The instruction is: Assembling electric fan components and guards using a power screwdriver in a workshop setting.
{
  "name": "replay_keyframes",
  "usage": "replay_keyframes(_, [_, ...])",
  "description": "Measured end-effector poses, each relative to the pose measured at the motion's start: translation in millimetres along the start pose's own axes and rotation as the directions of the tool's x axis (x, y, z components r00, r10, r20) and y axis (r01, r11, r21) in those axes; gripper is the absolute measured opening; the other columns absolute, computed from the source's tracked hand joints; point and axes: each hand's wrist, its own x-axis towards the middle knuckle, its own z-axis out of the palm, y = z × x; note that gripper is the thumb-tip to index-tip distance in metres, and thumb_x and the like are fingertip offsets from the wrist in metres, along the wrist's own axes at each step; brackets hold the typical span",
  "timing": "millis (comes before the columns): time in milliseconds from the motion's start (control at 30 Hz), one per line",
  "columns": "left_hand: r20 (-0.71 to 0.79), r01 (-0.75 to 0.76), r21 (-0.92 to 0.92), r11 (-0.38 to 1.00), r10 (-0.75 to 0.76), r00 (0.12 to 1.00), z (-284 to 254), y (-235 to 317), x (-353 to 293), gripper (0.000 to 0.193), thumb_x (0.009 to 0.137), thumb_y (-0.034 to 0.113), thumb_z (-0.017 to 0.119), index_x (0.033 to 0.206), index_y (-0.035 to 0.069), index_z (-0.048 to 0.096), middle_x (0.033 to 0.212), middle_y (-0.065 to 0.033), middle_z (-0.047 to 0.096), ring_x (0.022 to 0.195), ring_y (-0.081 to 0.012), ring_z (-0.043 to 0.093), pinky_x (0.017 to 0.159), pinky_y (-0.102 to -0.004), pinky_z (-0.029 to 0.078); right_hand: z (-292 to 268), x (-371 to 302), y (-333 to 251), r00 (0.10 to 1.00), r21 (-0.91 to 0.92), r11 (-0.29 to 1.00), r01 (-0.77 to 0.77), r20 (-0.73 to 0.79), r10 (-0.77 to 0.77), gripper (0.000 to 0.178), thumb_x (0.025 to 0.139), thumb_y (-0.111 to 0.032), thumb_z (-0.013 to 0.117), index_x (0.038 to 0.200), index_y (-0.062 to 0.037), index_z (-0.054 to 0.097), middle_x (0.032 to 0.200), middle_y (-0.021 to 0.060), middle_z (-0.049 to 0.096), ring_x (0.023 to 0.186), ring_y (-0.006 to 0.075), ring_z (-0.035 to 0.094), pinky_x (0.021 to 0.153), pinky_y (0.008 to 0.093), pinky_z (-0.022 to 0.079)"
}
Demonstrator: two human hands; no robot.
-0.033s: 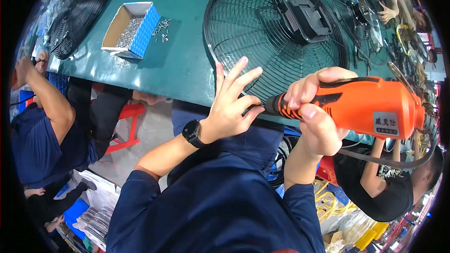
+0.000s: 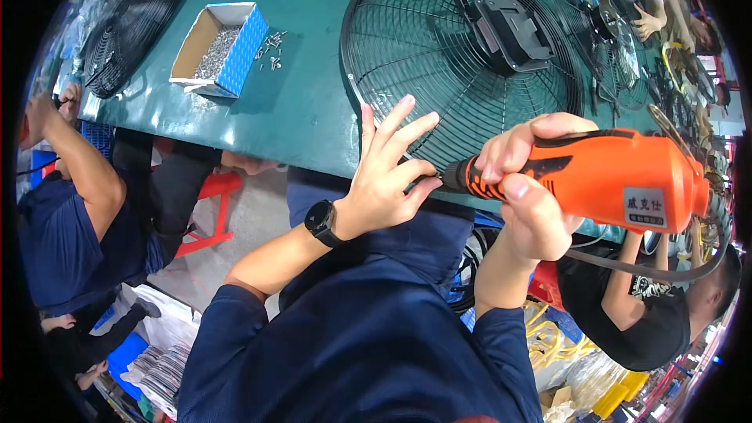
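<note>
Through my remote view I see a green table (image 2: pixel 305 98) carrying an open box (image 2: pixel 239 55). Loose screws (image 2: pixel 275 63) lie on it just right of the box. I see a fan (image 2: pixel 470 59) well to the box's right, a second fan (image 2: pixel 605 20) farther right, and a black grille (image 2: pixel 141 23) left of the box.

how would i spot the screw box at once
On the green table, find the largest black fan. Left of it sits an open box heaped with silvery screws. Its bright blue side stands out between the fan and a black wire cage.
</note>
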Motion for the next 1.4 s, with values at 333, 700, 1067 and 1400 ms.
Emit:
replay_keyframes(333, [0.045,-0.031,0.051,0.998,0.028,0.999,0.4,-3.8,-2.4,0.034,0.06,0.015,0.078,0.087,0.011,0.058,0.133,-0.0099,0.045,0.132,-0.0394,0.03,0.104,-0.0672,0.004,3.3,-0.2,3.7,0.995,-0.036,0.999,0.012,0.097,-0.008,0.045,0.072,-0.001,0.056,0.113,0.0024,0.039,0.083,0.0123,0.051,0.067,0.0187,0.051,0.063,0.0346,0.046])
replay_keyframes(700, [0.202,-0.204,0.104,0.973,0.18,0.963,-13.3,-16.2,22.6,0.067,0.05,0.023,0.08,0.111,0.009,0.054,0.116,-0.0064,0.045,0.123,-0.0313,0.037,0.099,-0.075,0.005,7.2,-1.2,8.7,0.985,-0.078,0.996,0.033,0.174,-0.019,0.043,0.071,-0.001,0.06,0.11,0.0023,0.042,0.082,0.0117,0.05,0.064,0.018,0.052,0.06,0.0333,0.047])
replay_keyframes(1067, [0.189,-0.196,0.086,0.977,0.177,0.966,-11.3,-17.0,25.1,0.067,0.048,0.027,0.079,0.107,0.007,0.056,0.116,-0.0055,0.047,0.118,-0.03,0.039,0.101,-0.065,0.013,-2.4,4.6,15.1,0.97,0.012,0.995,0.1,0.223,-0.1,0.043,0.069,-0.005,0.06,0.107,0.0012,0.042,0.08,0.0115,0.051,0.062,0.0186,0.052,0.06,0.0335,0.046])
replay_keyframes(1400, [0.236,-0.141,0.085,0.986,0.118,0.965,-15.9,-23.2,23.2,0.064,0.056,0.03,0.076,0.113,0.011,0.053,0.117,-0.0056,0.047,0.124,-0.0303,0.038,0.106,-0.0616,0.009,-4.6,4.4,16.8,0.972,0.03,0.993,0.112,0.205,-0.116,0.044,0.072,-0.005,0.071,0.106,-0.0028,0.042,0.078,0.0085,0.053,0.064,0.0186,0.053,0.058,0.0316,0.047])
